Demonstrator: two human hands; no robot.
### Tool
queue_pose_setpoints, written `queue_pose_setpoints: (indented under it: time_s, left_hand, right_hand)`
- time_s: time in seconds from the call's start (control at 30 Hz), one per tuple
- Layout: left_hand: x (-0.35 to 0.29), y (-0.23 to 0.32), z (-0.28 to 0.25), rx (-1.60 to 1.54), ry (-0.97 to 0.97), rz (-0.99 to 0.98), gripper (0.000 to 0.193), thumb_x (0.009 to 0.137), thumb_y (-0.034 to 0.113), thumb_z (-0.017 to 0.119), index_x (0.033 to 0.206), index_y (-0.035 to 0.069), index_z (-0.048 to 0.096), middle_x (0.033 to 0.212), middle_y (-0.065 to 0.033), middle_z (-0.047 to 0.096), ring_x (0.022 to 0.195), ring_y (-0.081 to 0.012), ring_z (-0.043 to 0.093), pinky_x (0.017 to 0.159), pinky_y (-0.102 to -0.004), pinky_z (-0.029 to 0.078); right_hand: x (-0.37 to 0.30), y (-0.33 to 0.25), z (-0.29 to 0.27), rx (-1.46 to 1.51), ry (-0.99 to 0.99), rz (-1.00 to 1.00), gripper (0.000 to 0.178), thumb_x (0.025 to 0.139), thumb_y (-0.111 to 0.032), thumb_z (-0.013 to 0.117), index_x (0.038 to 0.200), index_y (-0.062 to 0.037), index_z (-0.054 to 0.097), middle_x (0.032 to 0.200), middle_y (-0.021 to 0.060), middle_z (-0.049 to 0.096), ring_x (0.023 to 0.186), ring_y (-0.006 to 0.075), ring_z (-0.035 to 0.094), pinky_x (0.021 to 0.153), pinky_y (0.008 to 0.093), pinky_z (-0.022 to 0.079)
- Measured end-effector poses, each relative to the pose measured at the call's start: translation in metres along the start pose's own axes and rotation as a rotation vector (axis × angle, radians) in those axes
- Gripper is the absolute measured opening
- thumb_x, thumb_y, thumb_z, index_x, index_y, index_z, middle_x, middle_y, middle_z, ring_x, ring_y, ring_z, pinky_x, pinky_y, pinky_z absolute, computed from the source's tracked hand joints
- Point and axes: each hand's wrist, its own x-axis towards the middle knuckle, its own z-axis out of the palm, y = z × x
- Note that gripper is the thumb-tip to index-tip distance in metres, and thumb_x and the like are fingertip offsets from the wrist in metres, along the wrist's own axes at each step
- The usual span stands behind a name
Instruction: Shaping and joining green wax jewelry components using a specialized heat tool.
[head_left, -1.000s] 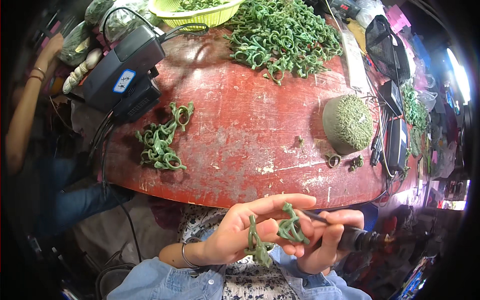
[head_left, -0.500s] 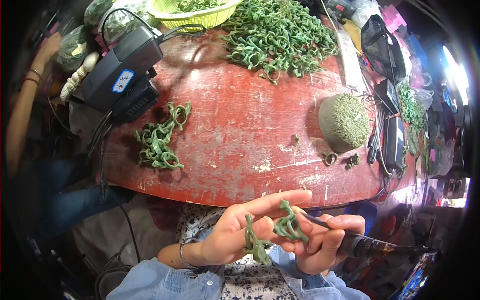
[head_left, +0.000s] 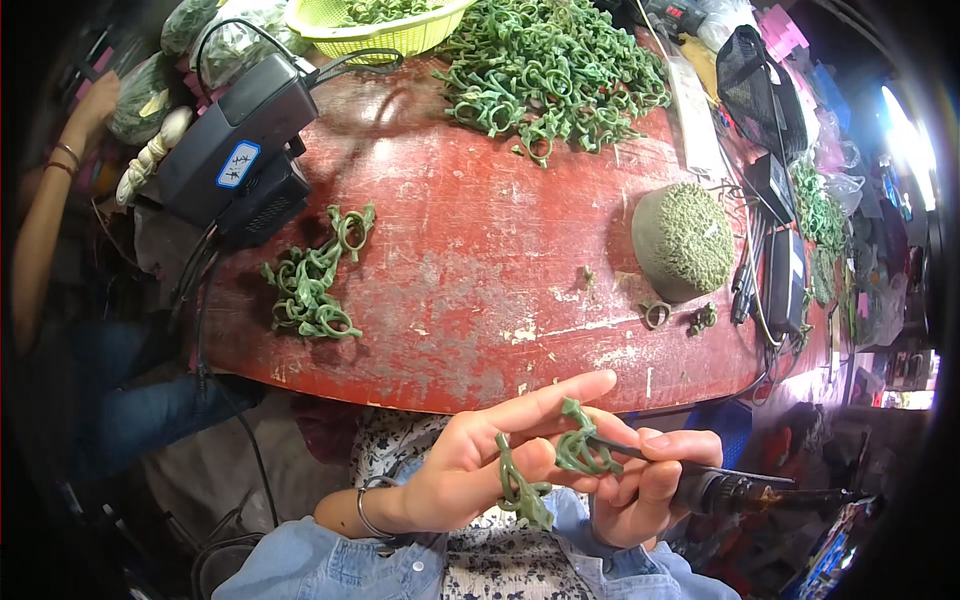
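My left hand (head_left: 455, 470) is closed on two green, wax-looking rings with twisted, leafy tops. One green ring (head_left: 577, 455) is pinched at the fingertips near my right hand; the other ring (head_left: 520, 492) hangs by the thumb, closer to my body. My left index finger points outward past them. In my right hand (head_left: 650, 490) is a dark pen-like tool (head_left: 735, 494), thick at the handle and thin at the front. Its thin end reaches the fingertip ring; whether it touches or passes through the loop I cannot tell. Both hands are just off the table's near edge.
On the worn red table (head_left: 450, 250) lie a small group of green rings (head_left: 315, 280), a large ring heap (head_left: 560, 75) and a yellow basket (head_left: 380, 30). A rough-topped block (head_left: 685, 243), black adapters (head_left: 785, 280) and a dark device (head_left: 240, 140) stand around. A person's arm (head_left: 50, 200) shows far left.
The tool's thin front part has swung to the fingertip ring, and that ring has turned a little. My right fingers have shifted slightly. The whole view has moved a little.
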Motion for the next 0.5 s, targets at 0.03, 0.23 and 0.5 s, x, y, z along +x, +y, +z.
queue_pose_setpoints:
  time_s: [0.03,0.23,0.5]
  left_hand:
    - [0.0,0.0,0.0,-0.001,-0.001,-0.001,0.088,0.078,0.049,0.058,0.133,-0.008,0.02,0.117,-0.0234,0.047,0.092,-0.0229,0.057,0.079,-0.029,0.045]
    - [0.002,-0.004,-0.013,-0.082,-0.208,0.041,0.059,0.092,0.022,0.044,0.136,-0.002,0.013,0.129,-0.0191,0.038,0.115,-0.0229,0.043,0.096,-0.0367,0.038]
    - [0.001,-0.004,-0.012,-0.025,-0.153,0.064,0.059,0.09,0.017,0.047,0.136,-0.004,0.015,0.129,-0.0177,0.039,0.115,-0.0214,0.044,0.097,-0.0363,0.037]
  right_hand:
    - [0.0,0.0,-0.001,-0.002,0.001,0.0,0.022,0.088,-0.015,0.052,0.099,0.0035,0.047,0.055,0.0052,0.05,0.044,0.0079,0.046,0.043,0.0215,0.039]
    - [-0.003,-0.002,0.011,-0.105,0.16,0.056,0.022,0.088,-0.02,0.053,0.099,-0.0015,0.048,0.056,0.0074,0.053,0.045,0.0067,0.048,0.041,0.018,0.037]
    - [0.0,-0.001,0.012,-0.213,0.187,0.082,0.029,0.091,-0.028,0.047,0.091,-0.0004,0.039,0.052,-0.0008,0.042,0.045,0.0041,0.043,0.045,0.0171,0.039]
